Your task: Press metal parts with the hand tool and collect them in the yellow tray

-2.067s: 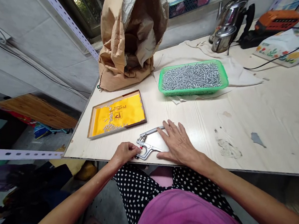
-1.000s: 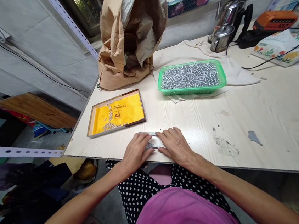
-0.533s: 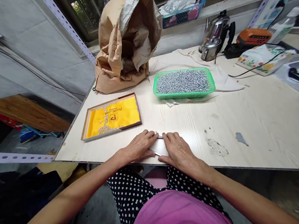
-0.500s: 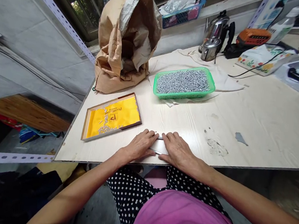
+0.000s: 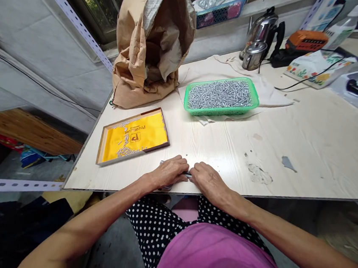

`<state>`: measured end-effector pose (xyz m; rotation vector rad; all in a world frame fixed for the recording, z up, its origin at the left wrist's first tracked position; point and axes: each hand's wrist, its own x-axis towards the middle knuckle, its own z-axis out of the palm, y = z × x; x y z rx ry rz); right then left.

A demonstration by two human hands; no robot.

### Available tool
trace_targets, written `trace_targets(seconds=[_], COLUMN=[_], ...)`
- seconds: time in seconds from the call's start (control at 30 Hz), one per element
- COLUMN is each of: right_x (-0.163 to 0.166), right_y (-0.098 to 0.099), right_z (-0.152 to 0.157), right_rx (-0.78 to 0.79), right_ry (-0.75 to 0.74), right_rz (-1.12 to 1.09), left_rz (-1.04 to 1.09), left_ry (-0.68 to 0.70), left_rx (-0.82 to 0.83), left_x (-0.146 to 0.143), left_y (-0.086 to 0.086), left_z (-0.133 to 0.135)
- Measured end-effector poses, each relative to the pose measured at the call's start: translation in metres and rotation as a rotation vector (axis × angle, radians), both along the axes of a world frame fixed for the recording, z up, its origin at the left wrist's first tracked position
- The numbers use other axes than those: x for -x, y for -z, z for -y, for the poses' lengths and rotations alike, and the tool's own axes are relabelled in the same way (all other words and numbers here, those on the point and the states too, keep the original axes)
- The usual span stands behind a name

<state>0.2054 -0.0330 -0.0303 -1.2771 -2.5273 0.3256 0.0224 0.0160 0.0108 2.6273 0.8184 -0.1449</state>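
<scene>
My left hand (image 5: 170, 171) and my right hand (image 5: 209, 180) are close together at the table's front edge, with the fingers of each curled. In the narrow gap between them shows a thin dark-grey, metal-looking strip (image 5: 188, 174), pinched by both hands; its ends are hidden under the fingers. Small shiny bits (image 5: 166, 188) peek out beside my left hand, too covered to name. Left of the hands lies a shallow cardboard box (image 5: 99, 151) lined with yellow, holding some small silver screw-like pieces (image 5: 126, 150). Beyond the hands, a green plastic tray (image 5: 221, 114) is full of similar silver screws (image 5: 221, 96).
A large brown paper bag (image 5: 133, 52) stands open at the back left. The green tray rests on a white cloth (image 5: 272, 95). Behind it are a metal kettle (image 5: 263, 25), a small metal pot (image 5: 253, 56), an orange battery (image 5: 305, 40) and a tissue pack (image 5: 315, 71).
Earlier, two thin strips spanned the gap between my hands, apart from each other. Now they appear as one narrow line, my fingers are curled tighter, and shiny bits show beside my left hand.
</scene>
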Motion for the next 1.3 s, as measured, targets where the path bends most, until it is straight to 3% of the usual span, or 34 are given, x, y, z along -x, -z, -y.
trace_targets(seconds=[0.2, 0.3, 0.5, 0.67, 0.8, 0.93, 1.03, 1.13, 1.3], right_x=[0.003, -0.003, -0.026, -0.027, -0.022, -0.014, 0.011, 0.050, 0.098], right_y=[0.002, -0.004, -0.015, -0.008, -0.003, -0.015, -0.030, -0.037, -0.026], right_z=[0.002, -0.003, -0.020, -0.035, -0.064, -0.085, -0.082, -0.071, -0.067], right_rx=[-0.041, -0.043, 0.018, 0.048, 0.008, 0.022, -0.047, -0.102, -0.162], right_ry=[0.011, 0.052, 0.125, 0.113, 0.150, 0.167, 0.056, -0.194, -0.441], right_rz=[-0.013, -0.005, 0.061, 0.057, 0.078, 0.137, 0.149, 0.143, 0.196], left_rz=[-0.008, -0.005, 0.218, 0.341, 0.396, 0.399, 0.402, 0.409, 0.342], left_ry=[0.015, -0.041, -0.223, -0.257, -0.289, -0.311, -0.323, -0.341, -0.349], left_rx=[-0.020, -0.109, -0.374, -0.334, -0.308, -0.272, -0.265, -0.249, -0.266], left_x=[0.001, 0.002, -0.001, -0.004, -0.004, -0.005, -0.007, -0.009, -0.006], left_y=[-0.001, 0.001, 0.025, 0.045, 0.051, 0.048, 0.047, 0.051, 0.062], left_z=[-0.004, -0.002, 0.045, 0.077, 0.080, 0.080, 0.080, 0.081, 0.082])
